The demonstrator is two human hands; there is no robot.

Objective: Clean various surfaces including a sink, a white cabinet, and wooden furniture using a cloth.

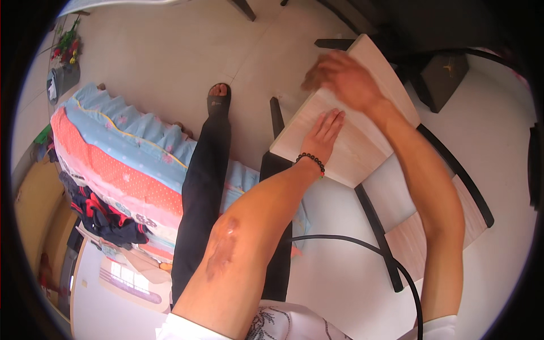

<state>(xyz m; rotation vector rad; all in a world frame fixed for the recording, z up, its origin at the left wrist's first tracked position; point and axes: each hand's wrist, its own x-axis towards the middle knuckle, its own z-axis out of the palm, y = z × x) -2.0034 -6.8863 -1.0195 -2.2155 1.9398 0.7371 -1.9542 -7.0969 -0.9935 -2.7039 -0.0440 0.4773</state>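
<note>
A chair with a pale wood-grain seat (365, 150) and a black frame stands in front of me, to the right. Its wood-grain backrest panel (405, 241) sits nearer to me, between two black posts. My left hand (324, 136), with a dark beaded bracelet (311, 161) at the wrist, lies flat on the seat, fingers stretched out and nothing in it. Farther out, my right hand (343, 79) is over the seat's far left edge. Motion smears its fingers, so whether it holds or touches anything is hidden.
Left of my dark-trousered leg (207, 170) and black slipper (218, 102) is a bed with blue and coral covers (130, 167). Dark clothes (105, 218) lie on it. A black cable (351, 239) curves before me. Beyond the chair stands a dark box-like object (445, 79); flowers (68, 50) are far left.
</note>
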